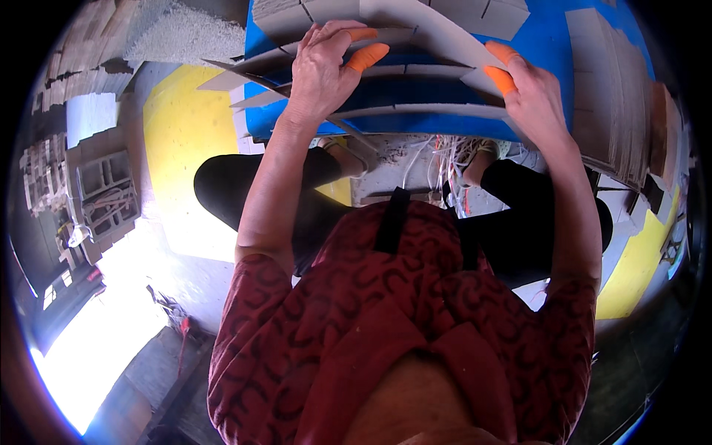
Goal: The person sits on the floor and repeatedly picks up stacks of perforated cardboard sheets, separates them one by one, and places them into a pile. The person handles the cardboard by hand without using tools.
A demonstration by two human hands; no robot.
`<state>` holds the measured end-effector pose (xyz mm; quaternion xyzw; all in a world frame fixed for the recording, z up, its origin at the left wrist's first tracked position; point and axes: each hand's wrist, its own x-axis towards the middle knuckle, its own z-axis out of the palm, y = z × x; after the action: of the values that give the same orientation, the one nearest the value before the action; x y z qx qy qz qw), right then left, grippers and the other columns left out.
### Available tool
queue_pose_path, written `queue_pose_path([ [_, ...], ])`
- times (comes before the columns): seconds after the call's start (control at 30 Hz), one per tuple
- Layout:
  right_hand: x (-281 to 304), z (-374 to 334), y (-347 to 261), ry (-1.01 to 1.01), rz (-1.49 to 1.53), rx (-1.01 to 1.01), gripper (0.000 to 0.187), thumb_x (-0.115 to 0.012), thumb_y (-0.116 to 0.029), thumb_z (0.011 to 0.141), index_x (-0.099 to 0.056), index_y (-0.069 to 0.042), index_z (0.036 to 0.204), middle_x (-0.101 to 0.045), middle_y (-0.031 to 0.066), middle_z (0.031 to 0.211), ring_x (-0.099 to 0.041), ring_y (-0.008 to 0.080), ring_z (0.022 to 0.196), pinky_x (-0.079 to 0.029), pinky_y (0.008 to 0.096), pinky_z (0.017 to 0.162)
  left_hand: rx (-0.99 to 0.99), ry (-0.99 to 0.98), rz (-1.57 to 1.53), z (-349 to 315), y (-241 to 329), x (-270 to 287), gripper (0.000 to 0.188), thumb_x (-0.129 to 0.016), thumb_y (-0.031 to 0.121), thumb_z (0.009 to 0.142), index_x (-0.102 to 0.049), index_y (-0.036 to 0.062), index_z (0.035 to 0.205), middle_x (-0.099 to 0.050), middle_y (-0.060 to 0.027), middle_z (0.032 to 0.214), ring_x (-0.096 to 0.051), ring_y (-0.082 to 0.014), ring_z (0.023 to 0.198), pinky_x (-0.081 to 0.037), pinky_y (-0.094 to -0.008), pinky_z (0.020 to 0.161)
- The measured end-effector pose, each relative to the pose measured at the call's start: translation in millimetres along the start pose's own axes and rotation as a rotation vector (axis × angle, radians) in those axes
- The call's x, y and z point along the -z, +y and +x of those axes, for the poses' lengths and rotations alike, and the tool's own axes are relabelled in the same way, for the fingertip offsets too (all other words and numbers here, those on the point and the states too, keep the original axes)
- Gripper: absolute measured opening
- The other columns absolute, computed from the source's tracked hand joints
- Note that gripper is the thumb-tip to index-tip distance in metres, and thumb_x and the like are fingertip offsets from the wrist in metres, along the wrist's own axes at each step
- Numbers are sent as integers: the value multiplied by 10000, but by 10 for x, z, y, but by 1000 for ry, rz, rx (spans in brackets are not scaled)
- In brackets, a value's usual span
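Several grey-brown slotted cardboard strips stand on edge, curving across a blue tabletop (pixel 259 122). The nearest cardboard strip (pixel 437 110) runs along the table's front edge. My left hand (pixel 322 74), with orange covers on its thumb and a finger, pinches a strip at the left side of the group. My right hand (pixel 535 89) wears similar orange covers and grips the right end of the tall curved cardboard strip (pixel 437 33). Strip ends cross at the left, beside my left wrist. Parts of the strips lie hidden behind my hands.
Tall stacks of flat cardboard (pixel 612 96) stand at the right of the table. Slotted cardboard pieces (pixel 489 15) lie at its far side. Yellow sheets (pixel 185 133) cover floor at left and right. Loose plastic strands (pixel 449 156) lie beneath the table, between my feet.
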<state>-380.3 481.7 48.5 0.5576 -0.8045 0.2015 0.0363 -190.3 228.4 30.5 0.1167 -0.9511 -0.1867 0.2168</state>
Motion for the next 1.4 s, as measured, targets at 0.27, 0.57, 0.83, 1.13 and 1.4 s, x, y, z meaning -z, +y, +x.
queue_pose_path([
  [0.27,-197,-103,-121,-240,-359,13,481,-564,-66,864,-553,-118,1343,-671,116,846,-682,248,764,-533,340,646,-49,77,40,-84,107,23,237,-748,207,835,-716,140,1060,-673,-31,1128,-621,-258,1071,-372,-451,1073],
  [0.57,554,-780,2405,19,-844,-564,491,-599,-285,905,-493,-181,1373,-637,171,1147,-628,349,1054,-490,463,921,-17,-25,-119,-516,421,385,296,-838,175,726,-743,102,997,-697,-69,1005,-647,-248,942,-522,-352,833],
  [0.83,1160,-510,653,667,32,-384,353,-557,41,858,-662,-51,1182,-691,117,1119,-669,203,1024,-542,346,882,31,-83,-107,-646,426,252,173,-815,45,716,-754,79,874,-709,-65,913,-667,-229,881,-542,-338,790],
  [1.13,235,-326,-403,272,288,-83,471,-612,107,850,-565,-18,1302,-644,124,1263,-683,211,1032,-539,316,883,12,-75,-103,-633,400,225,142,-801,48,732,-754,73,864,-711,-61,892,-666,-215,847,-532,-329,764],
  [1.4,202,-62,-327,234,265,52,547,-594,135,794,-548,-24,1315,-685,145,1061,-666,198,744,-530,284,652,33,-64,-113,-628,421,256,135,-807,93,736,-750,76,857,-708,-47,867,-659,-203,834,-514,-330,786],
])
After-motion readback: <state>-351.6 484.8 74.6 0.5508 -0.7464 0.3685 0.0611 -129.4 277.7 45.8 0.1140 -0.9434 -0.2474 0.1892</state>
